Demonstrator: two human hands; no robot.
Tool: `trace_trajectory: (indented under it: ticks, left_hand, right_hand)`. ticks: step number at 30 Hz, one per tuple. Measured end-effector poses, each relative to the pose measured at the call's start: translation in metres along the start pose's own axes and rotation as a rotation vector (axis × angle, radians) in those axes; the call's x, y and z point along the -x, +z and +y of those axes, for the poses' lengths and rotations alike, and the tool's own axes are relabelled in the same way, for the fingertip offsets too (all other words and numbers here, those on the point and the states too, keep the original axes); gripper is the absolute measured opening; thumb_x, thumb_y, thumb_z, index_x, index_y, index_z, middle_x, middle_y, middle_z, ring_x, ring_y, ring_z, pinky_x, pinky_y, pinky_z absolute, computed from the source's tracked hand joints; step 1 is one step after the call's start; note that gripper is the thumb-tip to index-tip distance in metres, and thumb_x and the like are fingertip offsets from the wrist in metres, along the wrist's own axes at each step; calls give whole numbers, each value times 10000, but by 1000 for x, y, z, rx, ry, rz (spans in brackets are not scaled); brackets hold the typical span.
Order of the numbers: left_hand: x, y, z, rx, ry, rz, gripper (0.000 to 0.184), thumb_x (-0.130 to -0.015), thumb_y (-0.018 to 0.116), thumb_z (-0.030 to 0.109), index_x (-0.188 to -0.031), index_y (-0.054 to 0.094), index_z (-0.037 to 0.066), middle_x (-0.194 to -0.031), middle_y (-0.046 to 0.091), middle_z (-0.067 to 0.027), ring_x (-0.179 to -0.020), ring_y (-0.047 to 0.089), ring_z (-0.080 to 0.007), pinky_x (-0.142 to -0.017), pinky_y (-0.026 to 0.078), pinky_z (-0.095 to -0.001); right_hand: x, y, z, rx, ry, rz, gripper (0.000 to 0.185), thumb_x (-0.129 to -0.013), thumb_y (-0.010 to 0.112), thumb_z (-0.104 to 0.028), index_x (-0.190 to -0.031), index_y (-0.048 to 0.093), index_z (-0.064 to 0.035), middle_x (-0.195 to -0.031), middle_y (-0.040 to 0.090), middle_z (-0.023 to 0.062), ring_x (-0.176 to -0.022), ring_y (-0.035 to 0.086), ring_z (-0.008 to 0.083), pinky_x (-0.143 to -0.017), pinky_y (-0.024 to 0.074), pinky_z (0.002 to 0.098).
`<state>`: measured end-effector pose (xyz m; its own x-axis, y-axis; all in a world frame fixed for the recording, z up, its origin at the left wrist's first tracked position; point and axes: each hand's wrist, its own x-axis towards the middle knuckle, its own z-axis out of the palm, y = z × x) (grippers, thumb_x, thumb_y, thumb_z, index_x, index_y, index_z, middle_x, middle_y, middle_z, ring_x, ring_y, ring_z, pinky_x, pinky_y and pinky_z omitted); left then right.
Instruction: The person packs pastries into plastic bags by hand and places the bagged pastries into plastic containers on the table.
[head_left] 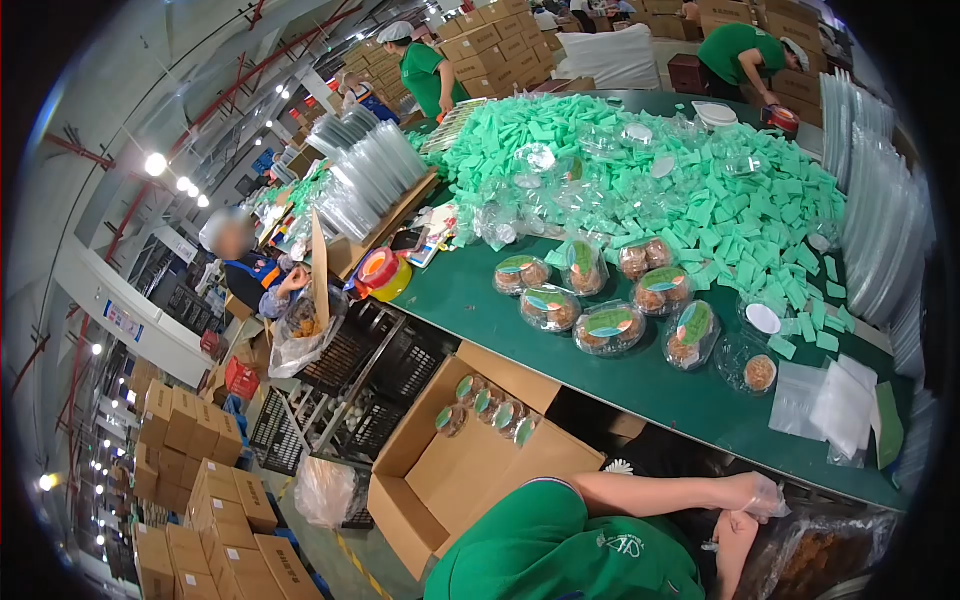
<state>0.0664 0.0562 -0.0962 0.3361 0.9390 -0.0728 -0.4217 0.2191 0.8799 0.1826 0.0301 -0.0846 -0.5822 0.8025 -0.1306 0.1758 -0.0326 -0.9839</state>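
Note:
My left hand (758, 495), in a clear plastic glove, is at the lower right beside a plastic-lined container of brown food (815, 555); its fingers are too unclear to read. My right hand (737, 524) is closed just below it, close to the left wrist; what it grips is too small to name. Above them, on the green table (460, 320), stand several clear packs with green labels, one of them a labelled pack (610, 328). An open clear tub (745, 362) holds one brown piece. Clear bags (840, 405) lie at the table's right edge.
Green packets (700, 200) are heaped at the back, with stacked clear trays (370, 170) on the left and more on the right. An open carton (450, 490) with several packs stands below the table. Black crates (385, 360) and co-workers are beyond.

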Motion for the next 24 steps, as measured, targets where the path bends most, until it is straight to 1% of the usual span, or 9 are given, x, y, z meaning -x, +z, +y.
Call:
trace_trajectory:
  ticks: [2, 5, 8, 14, 24]
  left_hand:
    - [-2, -3, -3, -64, 3, 2, 250, -886, 551, 237, -865, 565, -11, -733, 567, -57, -648, 567, -138, -596, 458, -263]
    - [-2, 0, -3, -4, 9, 5, 271, -884, 557, 265, -858, 568, -5, -687, 564, -57, -636, 562, -139, -588, 458, -267]
    - [0, 5, 0, 104, -16, 23, 284, -884, 556, 281, -837, 570, 2, -679, 565, -58, -628, 557, -136, -577, 456, -269]
    - [2, 5, 3, 40, -16, 9, 305, -881, 560, 306, -821, 577, 8, -674, 567, -56, -615, 549, -129, -562, 452, -269]
    - [0, 5, -2, 18, -24, 32, 216, -862, 566, 198, -806, 582, -10, -673, 573, -71, -600, 544, -134, -546, 446, -268]
  right_hand:
    - [0, -2, 6, 18, -1, -12, 291, -810, 506, 8, -536, 412, -13, -464, 398, -9, -409, 359, 44, -397, 253, 220]
    - [1, -1, 0, 21, -11, -15, 294, -811, 503, 9, -535, 405, -13, -464, 398, -10, -410, 358, 45, -399, 254, 222]
    - [1, -2, 8, -8, 0, -2, 297, -813, 503, 5, -535, 402, -15, -463, 395, -11, -410, 353, 44, -401, 252, 222]
    - [2, -2, 5, 4, 2, -6, 301, -818, 503, 2, -535, 400, -18, -460, 384, -15, -414, 342, 37, -402, 243, 224]
    - [2, -2, 17, -1, 2, 4, 321, -836, 508, -10, -530, 411, -16, -453, 390, -19, -417, 342, 36, -407, 230, 224]
